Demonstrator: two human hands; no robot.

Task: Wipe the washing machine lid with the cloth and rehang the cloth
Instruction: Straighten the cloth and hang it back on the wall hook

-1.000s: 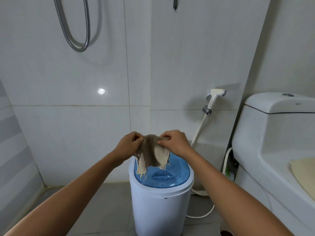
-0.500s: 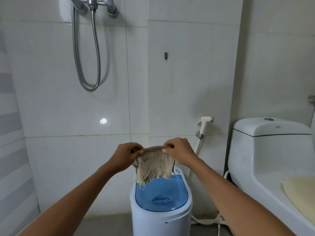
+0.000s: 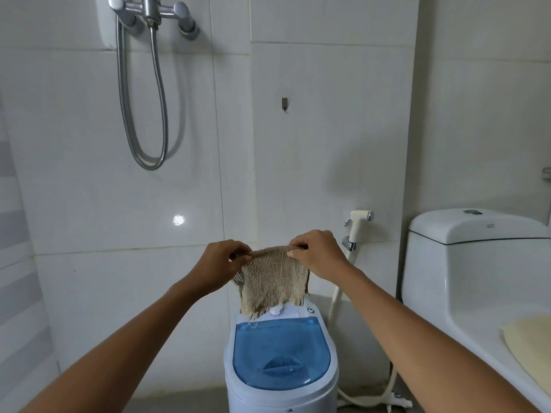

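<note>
A beige ribbed cloth hangs spread between my two hands, with frayed threads at its lower edge. My left hand pinches its top left corner and my right hand pinches its top right corner. Below the cloth stands a small white washing machine with a translucent blue lid, shut. The cloth's lower edge dangles just over the lid's back rim. High on the white tiled wall above my hands is a small metal hook, bare.
A white toilet with a cream mat stands at the right. A bidet sprayer and its hose hang on the wall between toilet and machine. A shower mixer with a looped metal hose is at upper left.
Both hands have lifted the cloth away from the lid and stretched it wider. My head has tilted up, bringing the wall hook and shower mixer into view.
</note>
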